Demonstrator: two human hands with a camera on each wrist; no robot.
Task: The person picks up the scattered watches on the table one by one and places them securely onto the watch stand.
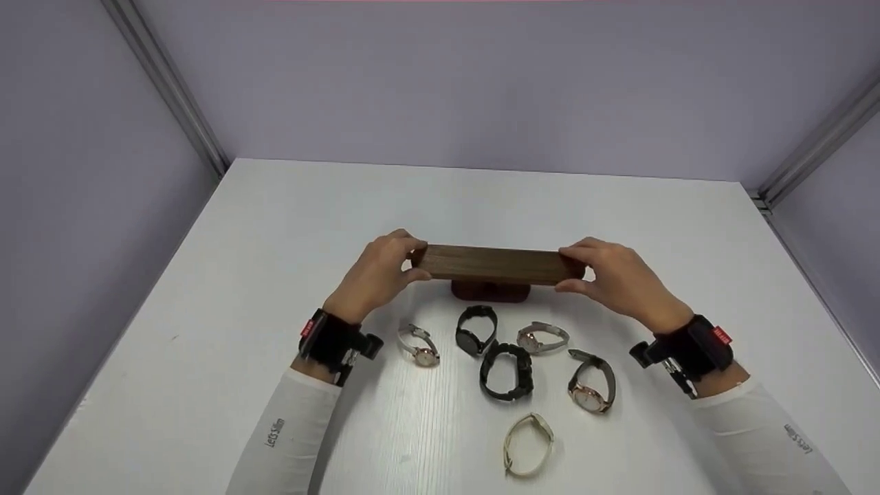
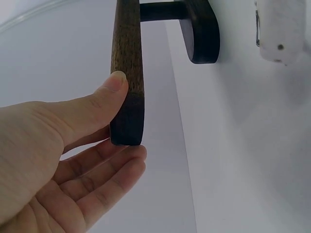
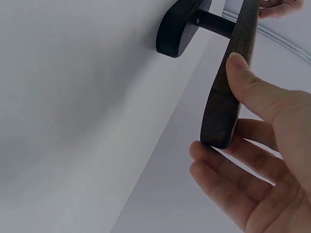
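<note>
Crosswise, the dark wooden T-shaped stand's bar (image 1: pixel 496 265) ran left-right; the left hand (image 1: pixel 380 275) and right hand (image 1: pixel 614 278) pinched its 2 ends, equally near.

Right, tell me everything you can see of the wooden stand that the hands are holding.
The wooden stand is dark brown with visible grain: a long flat crossbar on a short post above a rounded base that sits on the white table. The bar lies level, crosswise, behind six watches. The left hand pinches its left end, thumb in front and fingers behind; the right hand pinches the right end likewise.
</note>
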